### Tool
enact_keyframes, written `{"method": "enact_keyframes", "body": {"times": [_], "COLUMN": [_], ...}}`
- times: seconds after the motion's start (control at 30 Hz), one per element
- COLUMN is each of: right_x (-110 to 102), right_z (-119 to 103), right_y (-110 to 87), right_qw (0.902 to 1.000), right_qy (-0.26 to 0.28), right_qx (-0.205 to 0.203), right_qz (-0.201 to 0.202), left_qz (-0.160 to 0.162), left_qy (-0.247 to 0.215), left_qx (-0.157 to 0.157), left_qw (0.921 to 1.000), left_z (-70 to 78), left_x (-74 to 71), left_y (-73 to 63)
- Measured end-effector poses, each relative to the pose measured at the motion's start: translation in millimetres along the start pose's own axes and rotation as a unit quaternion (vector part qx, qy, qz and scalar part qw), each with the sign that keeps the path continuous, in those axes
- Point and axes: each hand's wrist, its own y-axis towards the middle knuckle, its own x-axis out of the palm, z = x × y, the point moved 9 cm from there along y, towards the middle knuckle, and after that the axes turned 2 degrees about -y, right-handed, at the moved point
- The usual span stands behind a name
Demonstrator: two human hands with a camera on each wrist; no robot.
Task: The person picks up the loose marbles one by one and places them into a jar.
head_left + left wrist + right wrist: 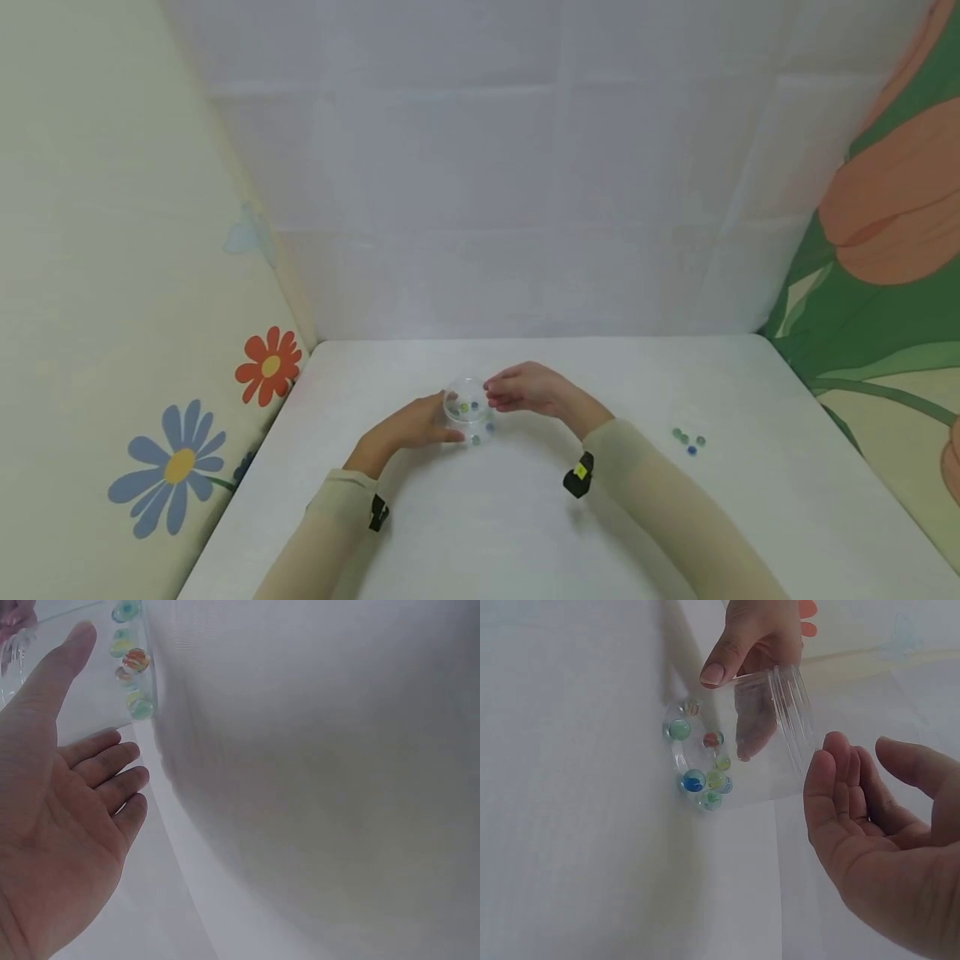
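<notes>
A clear, wide-mouthed jar (463,422) stands on the white table, with several coloured glass marbles (694,780) lying at its bottom. My left hand (414,424) holds the jar from the left, its thumb along one side and its fingers round the other. Close to the threaded rim, on the right, is my right hand (531,388). Its fingers (821,787) are loosely bent and nothing shows between them and the thumb. Whether those fingertips touch the rim, I cannot tell. In the left wrist view, marbles (136,660) show through the jar wall beside the left thumb.
Several loose green and blue marbles (692,450) lie on the white table (480,533) to the right of my right forearm. A white cloth backdrop (480,167) rises behind the table. Flower-patterned cloths stand at the left (180,467) and right (892,200).
</notes>
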Motion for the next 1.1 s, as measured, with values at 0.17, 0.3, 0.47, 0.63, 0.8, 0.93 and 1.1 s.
{"method": "enact_keyframes", "body": {"times": [0.17,0.3,0.47,0.63,0.8,0.93,1.1], "right_x": [-5,-11,-18,-27,-36,-45,-56], "right_z": [0,-1,-1,1,3,2,1], "right_y": [-1.9,-8.2,-18.2,-26.5,-39.1,-53.0,-70.6], "right_qw": [1.0000,0.9994,0.9952,0.9877,0.9704,0.9376,0.8974], "right_qy": [-0.009,-0.036,-0.094,-0.148,-0.234,-0.343,-0.430], "right_qx": [-0.001,-0.001,-0.020,-0.034,-0.038,-0.050,-0.097], "right_qz": [0.000,0.001,-0.019,-0.037,-0.046,-0.025,0.000], "left_qz": [0.001,0.002,0.002,0.003,0.001,0.001,0.001], "left_qy": [-0.002,-0.003,-0.004,-0.001,-0.004,-0.002,0.000], "left_qx": [-0.001,-0.006,-0.013,-0.015,-0.010,-0.009,-0.004], "left_qw": [1.0000,1.0000,0.9999,0.9999,0.9999,1.0000,1.0000], "left_z": [1.2,-0.5,-3.0,-3.9,-1.7,0.5,2.3], "left_x": [-1.1,-1.2,-0.3,-0.5,-0.4,-1.2,-2.5], "left_y": [-1.1,-1.0,-0.6,-0.8,-2.2,-3.8,-4.6]}}
